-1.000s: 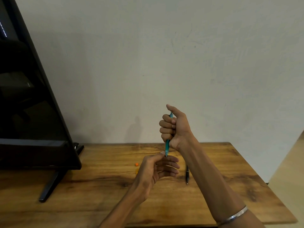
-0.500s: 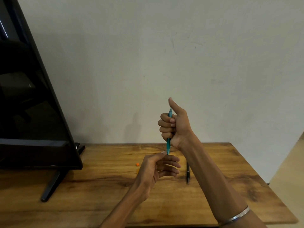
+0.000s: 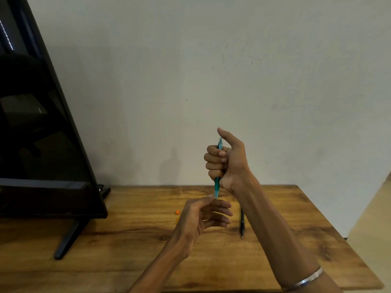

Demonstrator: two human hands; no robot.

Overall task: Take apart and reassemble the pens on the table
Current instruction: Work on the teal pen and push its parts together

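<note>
A teal pen (image 3: 217,183) stands upright above the wooden table (image 3: 127,250), its upper half wrapped in the fist of my right hand (image 3: 227,160). That hand's thumb is lifted off the pen's top end. My left hand (image 3: 203,216) is just below, thumb and forefinger pinching the pen's clear lower tip. A black pen (image 3: 242,224) lies flat on the table right of my left hand, partly behind my right forearm. A small orange piece (image 3: 177,212) lies on the table left of my left hand.
A black monitor (image 3: 42,144) on a stand (image 3: 67,240) fills the left side, its foot resting on the table. A plain wall rises straight behind the table. The table's right edge drops to the floor (image 3: 376,218).
My right thumb has lifted off the top of the teal pen and now sticks up. My left hand keeps its pinch at the tip; both hands have barely shifted.
</note>
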